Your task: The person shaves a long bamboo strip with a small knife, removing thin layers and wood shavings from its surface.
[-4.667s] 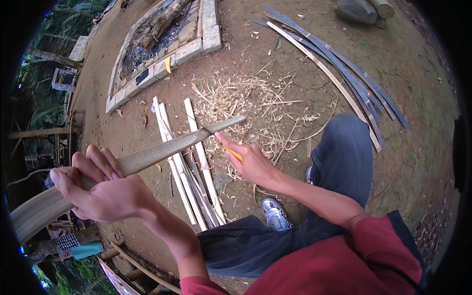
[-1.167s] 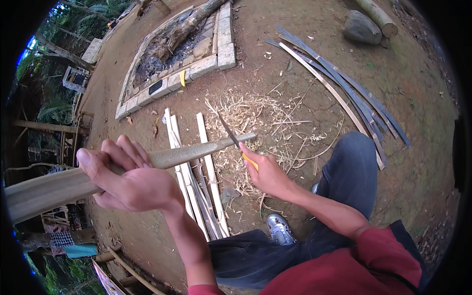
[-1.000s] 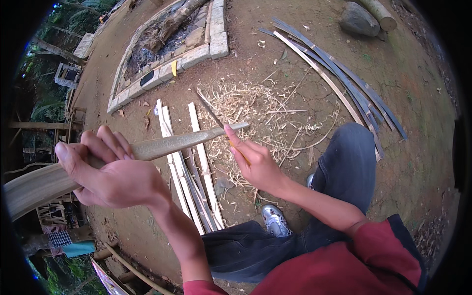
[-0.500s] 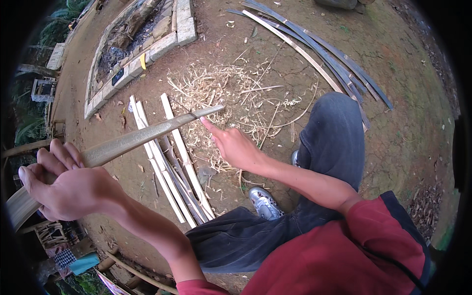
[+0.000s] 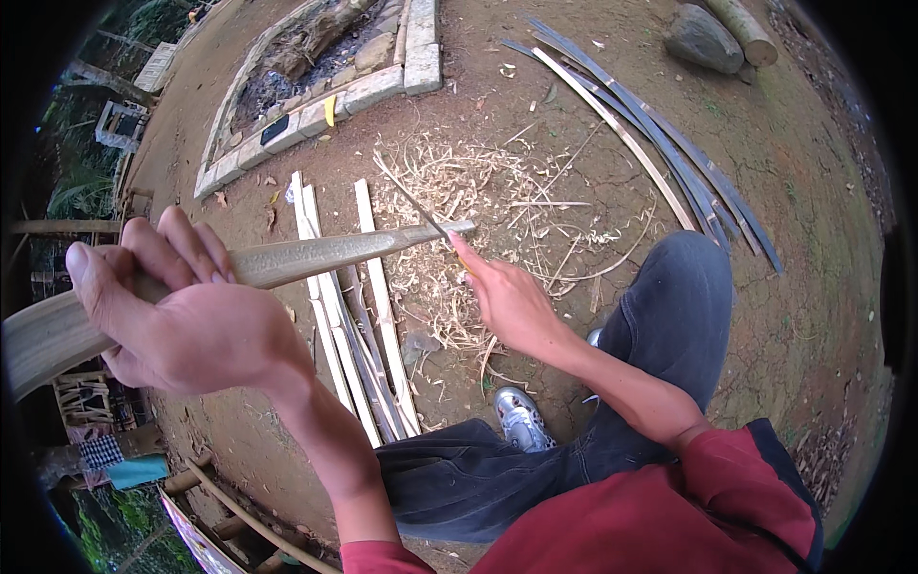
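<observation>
My left hand (image 5: 196,306) is closed round a long pale bamboo strip (image 5: 320,256). The strip runs from the left edge across to a narrowed tip above the shavings. My right hand (image 5: 512,301) grips a knife, its thin dark blade (image 5: 409,198) pointing away and to the left. That blade crosses the strip just short of its tip. A sliver of yellowish handle shows at my fingers; the rest is hidden in the hand. Curly pale shavings (image 5: 449,177) lie heaped on the ground beneath.
Several split bamboo slats (image 5: 382,316) lie in front of my left leg. Longer dark strips (image 5: 660,134) stretch at the far right, near a grey stone (image 5: 703,40) and a log (image 5: 741,29). A brick-edged fire pit (image 5: 373,91) carries a dark phone-like slab (image 5: 274,130) and a yellow object (image 5: 330,110).
My right hand and the knife have moved along the strip toward its tip. The strip lies more level in the view, and the whole view has shifted slightly.
</observation>
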Motion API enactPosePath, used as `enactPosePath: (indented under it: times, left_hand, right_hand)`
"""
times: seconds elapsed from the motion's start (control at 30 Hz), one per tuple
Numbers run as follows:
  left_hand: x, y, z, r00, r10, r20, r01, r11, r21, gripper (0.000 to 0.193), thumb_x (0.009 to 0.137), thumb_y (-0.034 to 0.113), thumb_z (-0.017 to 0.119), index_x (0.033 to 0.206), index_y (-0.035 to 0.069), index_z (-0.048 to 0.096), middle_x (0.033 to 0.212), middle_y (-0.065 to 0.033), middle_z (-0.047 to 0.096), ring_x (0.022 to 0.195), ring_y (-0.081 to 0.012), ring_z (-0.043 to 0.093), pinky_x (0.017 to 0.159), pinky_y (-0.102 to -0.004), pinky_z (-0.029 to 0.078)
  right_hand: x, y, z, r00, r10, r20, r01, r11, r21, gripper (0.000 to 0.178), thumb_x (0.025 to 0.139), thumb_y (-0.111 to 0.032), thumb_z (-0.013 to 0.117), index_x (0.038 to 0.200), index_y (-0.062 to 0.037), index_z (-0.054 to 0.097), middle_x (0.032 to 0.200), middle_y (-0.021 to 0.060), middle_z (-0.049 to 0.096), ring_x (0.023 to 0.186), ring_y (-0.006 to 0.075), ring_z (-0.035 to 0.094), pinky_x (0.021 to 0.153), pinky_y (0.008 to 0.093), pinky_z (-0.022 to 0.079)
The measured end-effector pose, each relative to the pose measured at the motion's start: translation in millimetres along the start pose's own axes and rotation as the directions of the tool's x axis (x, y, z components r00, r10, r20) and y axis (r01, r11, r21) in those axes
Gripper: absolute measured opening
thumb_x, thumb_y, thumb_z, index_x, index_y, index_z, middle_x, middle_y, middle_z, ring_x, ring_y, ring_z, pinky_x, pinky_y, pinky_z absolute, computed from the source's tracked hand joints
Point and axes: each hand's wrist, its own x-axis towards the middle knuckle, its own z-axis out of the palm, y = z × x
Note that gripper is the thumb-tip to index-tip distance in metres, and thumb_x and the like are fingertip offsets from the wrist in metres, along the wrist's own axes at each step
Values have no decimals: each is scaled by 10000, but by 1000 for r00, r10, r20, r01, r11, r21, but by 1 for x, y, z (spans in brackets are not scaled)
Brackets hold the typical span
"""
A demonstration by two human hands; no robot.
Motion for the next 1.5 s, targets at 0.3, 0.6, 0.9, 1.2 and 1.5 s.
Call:
enactPosePath:
  times: [0.3,0.6,0.9,1.2,1.5]
  left_hand:
    - [6,1,4,993,-63,-98,58,997,-44,349,954,177,487,655,131,314,575,29,260,480,-76,230,417,-248,159]
    - [4,0,7,965,-114,-237,97,992,-82,325,950,194,539,683,132,366,565,41,279,467,-61,244,401,-224,171]
    - [0,4,8,968,-116,-223,100,991,-85,328,956,193,533,684,129,362,579,41,289,472,-58,238,401,-231,164]
    - [-2,8,9,992,-87,-95,78,993,-90,369,951,205,532,657,139,320,568,40,264,469,-52,216,403,-243,149]
    - [-8,14,12,999,-29,-22,26,994,-104,388,957,205,505,632,135,304,541,32,243,462,-60,206,394,-239,146]
  right_hand:
    - [4,-15,-1,995,68,74,-70,997,35,547,954,-50,507,1478,-88,358,709,202,583,549,243,580,507,380,454]
    - [8,-15,6,996,-63,-58,64,998,17,595,963,-37,492,1514,-111,281,649,120,541,515,216,524,487,386,427]
    - [9,2,14,960,-188,-208,203,978,52,570,953,-27,501,1492,-113,334,623,143,544,494,211,527,472,379,457]
    - [16,19,31,865,-289,-410,376,915,149,521,947,-7,484,1449,35,351,565,42,490,365,177,448,367,371,373]
    - [18,17,18,963,-106,-248,175,946,273,545,946,-20,500,1466,-138,388,812,238,666,546,283,598,543,407,464]
